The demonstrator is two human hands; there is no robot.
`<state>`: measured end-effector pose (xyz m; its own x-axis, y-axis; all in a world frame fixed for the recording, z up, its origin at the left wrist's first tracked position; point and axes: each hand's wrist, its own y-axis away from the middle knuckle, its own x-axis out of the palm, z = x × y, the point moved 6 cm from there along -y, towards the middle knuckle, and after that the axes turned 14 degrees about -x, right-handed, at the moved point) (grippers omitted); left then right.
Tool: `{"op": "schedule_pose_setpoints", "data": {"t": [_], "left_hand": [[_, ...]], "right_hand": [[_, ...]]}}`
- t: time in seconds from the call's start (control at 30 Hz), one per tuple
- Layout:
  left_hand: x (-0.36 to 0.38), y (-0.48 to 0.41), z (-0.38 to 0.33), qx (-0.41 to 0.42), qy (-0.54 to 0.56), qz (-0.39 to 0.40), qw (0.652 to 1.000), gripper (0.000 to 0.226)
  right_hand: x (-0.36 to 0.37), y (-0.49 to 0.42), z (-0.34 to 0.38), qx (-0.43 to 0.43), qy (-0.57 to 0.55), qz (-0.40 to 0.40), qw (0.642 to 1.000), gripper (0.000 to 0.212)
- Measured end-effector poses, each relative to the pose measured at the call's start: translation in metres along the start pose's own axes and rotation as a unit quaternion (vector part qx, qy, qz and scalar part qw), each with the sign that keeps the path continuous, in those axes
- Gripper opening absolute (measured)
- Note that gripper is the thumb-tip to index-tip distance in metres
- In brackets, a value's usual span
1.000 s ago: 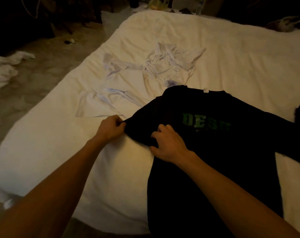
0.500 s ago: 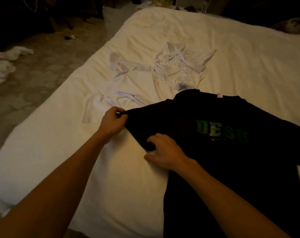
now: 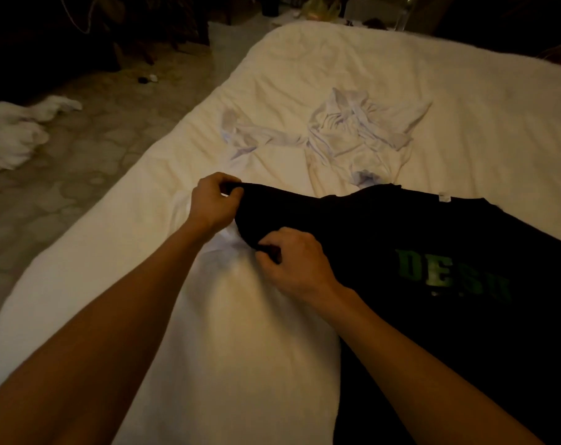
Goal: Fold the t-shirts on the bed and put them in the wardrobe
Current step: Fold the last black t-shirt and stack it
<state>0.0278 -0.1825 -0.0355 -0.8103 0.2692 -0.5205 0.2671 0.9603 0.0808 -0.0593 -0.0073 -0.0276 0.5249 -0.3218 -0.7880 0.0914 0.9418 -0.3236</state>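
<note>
On the bed (image 3: 337,75), the black t-shirt (image 3: 401,239) lies flat, body running rightward from your grip. Your left hand (image 3: 213,203) pinches the sleeve's far corner; your right hand (image 3: 297,263), nearer the chest, pinches its near edge.

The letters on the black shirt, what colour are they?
Green letters on the black t-shirt, seen in the head view.

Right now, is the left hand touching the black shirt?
Touching: the head view shows the left hand pinching the sleeve edge of the black shirt.
</note>
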Motion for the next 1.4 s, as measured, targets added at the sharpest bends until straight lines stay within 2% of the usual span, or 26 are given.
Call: {"op": "schedule_pose_setpoints", "data": {"t": [0.17, 0.27, 0.4, 0.5, 0.57, 0.73, 0.87, 1.0, 1.13, 1.2, 1.3, 1.4], "left_hand": [[0.001, -0.014, 0.013, -0.004, -0.049, -0.008, 0.999, 0.02], [-0.003, -0.016, 0.023, -0.02, -0.05, -0.047, 0.997, 0.022], [-0.002, -0.01, 0.025, -0.025, -0.077, -0.071, 0.994, 0.037], [0.004, 0.003, 0.008, 0.01, -0.159, -0.106, 0.982, 0.042], [0.012, 0.015, -0.011, 0.032, -0.187, -0.117, 0.975, 0.038], [0.07, 0.053, -0.067, 0.181, -0.188, -0.055, 0.964, 0.029], [0.14, 0.077, -0.104, 0.246, -0.209, 0.025, 0.946, 0.023], [0.206, 0.089, -0.129, 0.278, -0.233, 0.091, 0.927, 0.028], [0.258, 0.081, -0.131, 0.244, -0.289, 0.125, 0.917, 0.045], [0.279, 0.074, -0.127, 0.198, -0.298, 0.146, 0.922, 0.052], [0.303, 0.065, -0.114, 0.14, -0.347, 0.167, 0.912, 0.061], [0.317, 0.06, -0.1, 0.131, -0.397, 0.162, 0.894, 0.071]], "right_hand": [[0.034, -0.001, -0.004, 0.01, -0.018, 0.032, 0.999, 0.019], [0.046, -0.003, -0.002, -0.008, -0.022, 0.049, 0.999, 0.028], [0.049, 0.001, -0.003, -0.038, -0.061, 0.091, 0.993, 0.039], [0.025, 0.009, -0.012, -0.031, -0.117, 0.047, 0.992, 0.037], [0.001, 0.017, -0.023, -0.027, -0.112, 0.016, 0.993, 0.036], [-0.064, 0.051, -0.068, 0.014, -0.054, -0.002, 0.998, 0.031], [-0.121, 0.082, -0.124, 0.081, -0.002, -0.02, 0.997, 0.029], [-0.177, 0.117, -0.19, 0.143, 0.044, -0.112, 0.982, 0.029], [-0.216, 0.148, -0.261, 0.225, 0.108, -0.157, 0.956, 0.036], [-0.227, 0.157, -0.294, 0.268, 0.139, -0.125, 0.945, 0.049], [-0.226, 0.164, -0.335, 0.325, 0.174, 0.031, 0.929, 0.075], [-0.222, 0.168, -0.363, 0.343, 0.183, 0.105, 0.915, 0.083]]}}
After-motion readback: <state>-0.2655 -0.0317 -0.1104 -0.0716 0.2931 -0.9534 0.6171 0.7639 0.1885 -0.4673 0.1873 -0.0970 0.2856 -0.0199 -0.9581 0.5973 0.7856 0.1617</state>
